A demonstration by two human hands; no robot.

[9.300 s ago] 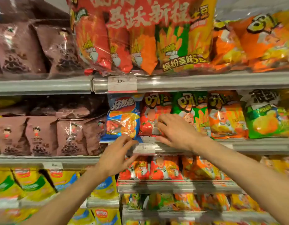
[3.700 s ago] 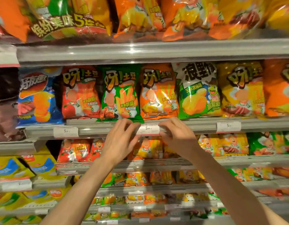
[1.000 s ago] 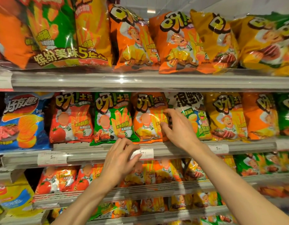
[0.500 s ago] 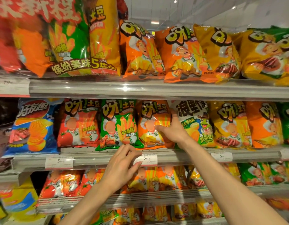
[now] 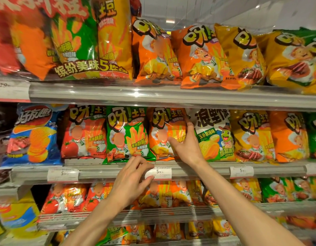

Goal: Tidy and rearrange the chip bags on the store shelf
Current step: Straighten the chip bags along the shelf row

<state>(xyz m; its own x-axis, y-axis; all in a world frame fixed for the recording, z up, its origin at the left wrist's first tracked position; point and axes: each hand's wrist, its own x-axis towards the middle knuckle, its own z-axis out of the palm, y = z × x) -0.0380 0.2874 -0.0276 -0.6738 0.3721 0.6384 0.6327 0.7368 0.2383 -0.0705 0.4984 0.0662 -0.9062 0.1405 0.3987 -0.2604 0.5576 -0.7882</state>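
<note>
On the middle shelf (image 5: 189,170) stands a row of chip bags: blue (image 5: 33,135), red (image 5: 82,134), green (image 5: 127,134), orange (image 5: 162,125), a green-and-white frog bag (image 5: 215,135), then a yellow bag (image 5: 251,135). My right hand (image 5: 187,144) grips the right edge of the orange bag, thumb on its front and fingers behind, between it and the frog bag. My left hand (image 5: 132,178) is lower, its fingertips pinching the left end of the white price tag (image 5: 160,173) on the shelf rail.
The top shelf (image 5: 153,96) carries large orange and yellow bags (image 5: 198,55) and a multipack (image 5: 91,41). Lower shelves (image 5: 118,215) hold small red, orange and green bags. More price tags (image 5: 241,172) sit on the rail. Dark bags fill the far left.
My right hand has slid from the orange bag's front to its right edge and closed on it. The left hand stays at the price tag. The view has tilted up slightly.
</note>
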